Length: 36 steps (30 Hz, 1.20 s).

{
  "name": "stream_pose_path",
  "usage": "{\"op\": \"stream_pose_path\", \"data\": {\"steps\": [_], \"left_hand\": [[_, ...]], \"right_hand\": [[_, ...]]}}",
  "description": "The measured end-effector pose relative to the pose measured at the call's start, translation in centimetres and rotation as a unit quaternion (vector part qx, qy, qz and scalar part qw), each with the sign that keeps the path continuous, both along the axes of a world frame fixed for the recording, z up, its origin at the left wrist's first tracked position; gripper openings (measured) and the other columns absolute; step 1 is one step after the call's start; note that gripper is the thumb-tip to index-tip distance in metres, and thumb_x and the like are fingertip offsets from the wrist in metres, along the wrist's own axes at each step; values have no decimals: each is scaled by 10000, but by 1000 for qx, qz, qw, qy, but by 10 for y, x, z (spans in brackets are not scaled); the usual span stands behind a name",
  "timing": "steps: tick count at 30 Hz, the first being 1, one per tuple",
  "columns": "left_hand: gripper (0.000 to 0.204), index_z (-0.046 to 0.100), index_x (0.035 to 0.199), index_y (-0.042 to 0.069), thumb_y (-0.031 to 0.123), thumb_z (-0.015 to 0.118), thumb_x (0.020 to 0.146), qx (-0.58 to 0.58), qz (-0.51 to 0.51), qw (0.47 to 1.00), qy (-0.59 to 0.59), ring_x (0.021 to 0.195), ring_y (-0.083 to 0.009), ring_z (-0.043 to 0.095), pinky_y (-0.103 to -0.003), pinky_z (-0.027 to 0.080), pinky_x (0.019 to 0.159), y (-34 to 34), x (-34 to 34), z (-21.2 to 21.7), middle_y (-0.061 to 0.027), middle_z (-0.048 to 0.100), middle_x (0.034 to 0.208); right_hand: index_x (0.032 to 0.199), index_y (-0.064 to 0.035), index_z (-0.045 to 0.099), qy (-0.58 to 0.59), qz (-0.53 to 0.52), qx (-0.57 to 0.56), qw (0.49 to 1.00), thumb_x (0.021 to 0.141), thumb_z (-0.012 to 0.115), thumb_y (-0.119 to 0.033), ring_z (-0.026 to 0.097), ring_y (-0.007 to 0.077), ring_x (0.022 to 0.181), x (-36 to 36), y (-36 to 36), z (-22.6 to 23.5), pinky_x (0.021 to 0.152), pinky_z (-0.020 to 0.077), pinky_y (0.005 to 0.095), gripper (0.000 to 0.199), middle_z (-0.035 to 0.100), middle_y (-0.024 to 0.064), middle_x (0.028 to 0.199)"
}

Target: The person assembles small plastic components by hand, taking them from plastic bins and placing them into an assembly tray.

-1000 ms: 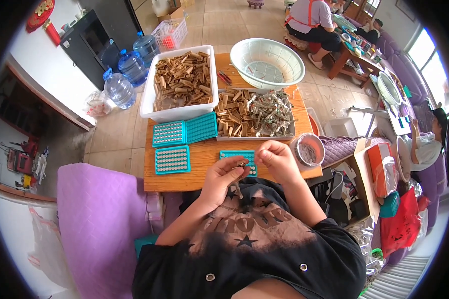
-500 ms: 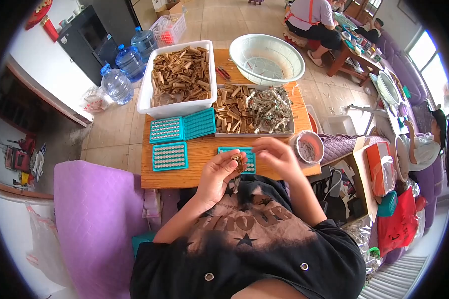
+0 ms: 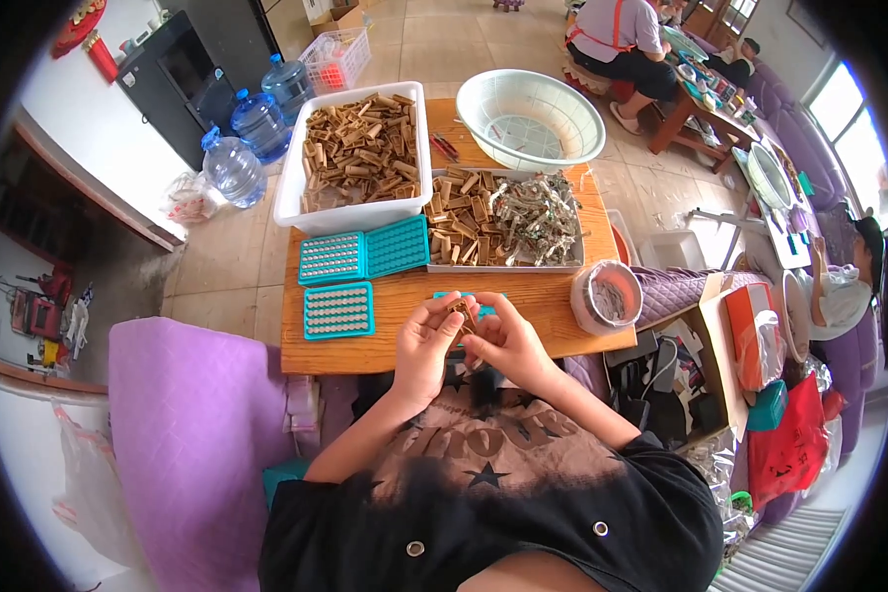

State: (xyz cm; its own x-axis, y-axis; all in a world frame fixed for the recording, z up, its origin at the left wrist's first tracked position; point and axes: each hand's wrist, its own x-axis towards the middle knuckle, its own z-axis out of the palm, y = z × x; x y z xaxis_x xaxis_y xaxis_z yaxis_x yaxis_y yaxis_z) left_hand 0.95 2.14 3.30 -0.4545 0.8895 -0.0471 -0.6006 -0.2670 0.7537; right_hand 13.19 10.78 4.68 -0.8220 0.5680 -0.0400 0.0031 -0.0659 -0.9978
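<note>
My left hand (image 3: 422, 347) grips a small gold-brown rectangular casing (image 3: 461, 314) just over the table's near edge. My right hand (image 3: 515, 345) has its fingers closed on the same piece from the other side; the fingers hide much of it. Behind both hands sits a teal tray (image 3: 487, 311), mostly covered by them. To the left, another teal tray (image 3: 338, 312) holds rows of small round silvery pieces. Two more teal trays, one filled (image 3: 331, 259) and one without silvery pieces (image 3: 397, 247), lie behind it.
A white bin (image 3: 353, 214) heaped with brown casings stands at the back left. A shallow box (image 3: 503, 267) contains casings and a tangled pile of strips (image 3: 538, 219). A pale green basin (image 3: 530, 128) and a lined bucket (image 3: 607, 314) are beyond and right. Other people sit farther off.
My right hand has come down and in from above the tray to meet my left hand at the casing. It now covers more of the teal tray behind.
</note>
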Motion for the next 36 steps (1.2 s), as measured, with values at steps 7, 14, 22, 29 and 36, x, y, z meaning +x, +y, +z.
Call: {"op": "stream_pose_path", "data": {"steps": [7,14,22,29,36], "left_hand": [[247,516,1140,4,67,537,902,-15,31,999,-27,981,-209,601,-325,506,859,0,-1,6,-135,586,1117],[181,560,1082,14,79,497,924,18,36,997,-72,976,-217,598,-338,516,853,2,-3,-3,-109,589,1094],[184,557,1087,18,81,494,926,-4,54,996,-77,989,-215,592,-356,519,852,3,-1,-3,-108,583,1099],[276,513,1114,27,-48,517,849,-11,0,997,-71,1013,-217,572,-359,508,855,-1,-4,-6,-109,532,1161],[233,515,1001,38,-95,514,810,-48,1,996,-72,941,-197,592,-340,514,825,0,-9,-34,-106,543,1136]], "right_hand": [[1280,-60,342,10,-16,-1,1000,875,547,-29,401,35,527,-1,-3,-1,484,325,197,455,444,-30,593],[1339,-72,292,15,-8,-35,999,867,495,9,395,35,532,-2,-7,4,494,324,189,520,433,-38,595],[1343,-79,300,-1,7,-18,1000,845,499,14,410,37,516,-3,-5,-2,477,336,193,545,430,-34,583],[1343,-90,286,-1,13,-99,995,880,495,-13,398,44,492,-2,-6,-4,457,337,189,514,455,-25,607],[1314,-71,318,-28,42,-86,995,890,501,-33,454,53,546,-3,-3,-15,502,379,193,463,497,-10,646]]}}
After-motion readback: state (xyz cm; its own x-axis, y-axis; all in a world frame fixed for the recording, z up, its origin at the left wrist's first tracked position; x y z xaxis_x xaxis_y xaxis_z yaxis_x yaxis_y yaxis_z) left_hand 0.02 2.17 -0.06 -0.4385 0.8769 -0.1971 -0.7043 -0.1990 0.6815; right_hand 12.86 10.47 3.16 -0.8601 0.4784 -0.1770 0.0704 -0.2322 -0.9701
